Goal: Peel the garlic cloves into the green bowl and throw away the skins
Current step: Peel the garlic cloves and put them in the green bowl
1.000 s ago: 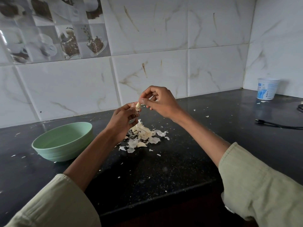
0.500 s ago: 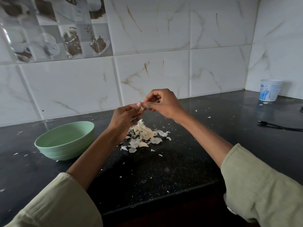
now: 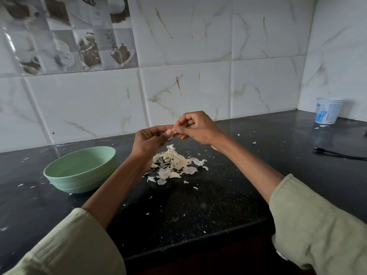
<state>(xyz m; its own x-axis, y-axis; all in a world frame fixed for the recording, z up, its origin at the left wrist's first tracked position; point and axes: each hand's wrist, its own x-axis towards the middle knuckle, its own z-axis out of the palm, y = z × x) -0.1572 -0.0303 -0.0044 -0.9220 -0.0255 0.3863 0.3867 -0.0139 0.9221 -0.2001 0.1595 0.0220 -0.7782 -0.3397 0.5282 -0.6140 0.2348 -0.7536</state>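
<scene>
My left hand (image 3: 150, 140) and my right hand (image 3: 195, 127) meet fingertip to fingertip above the counter, both pinching a small garlic clove (image 3: 172, 131) that is mostly hidden by the fingers. Directly below them lies a heap of garlic cloves and papery skins (image 3: 174, 163) on the black counter. The green bowl (image 3: 79, 169) stands to the left of the heap, near my left forearm; its inside looks bare as far as I can see.
A white and blue plastic tub (image 3: 327, 111) stands in the far right corner. A black cable (image 3: 337, 153) lies on the counter at the right. Small skin flakes are scattered over the dark counter (image 3: 198, 211), whose front edge runs below my forearms.
My hands have closed together; the clove that showed between the fingers a second ago is now almost covered. The view has shifted slightly; bowl and heap have not moved.
</scene>
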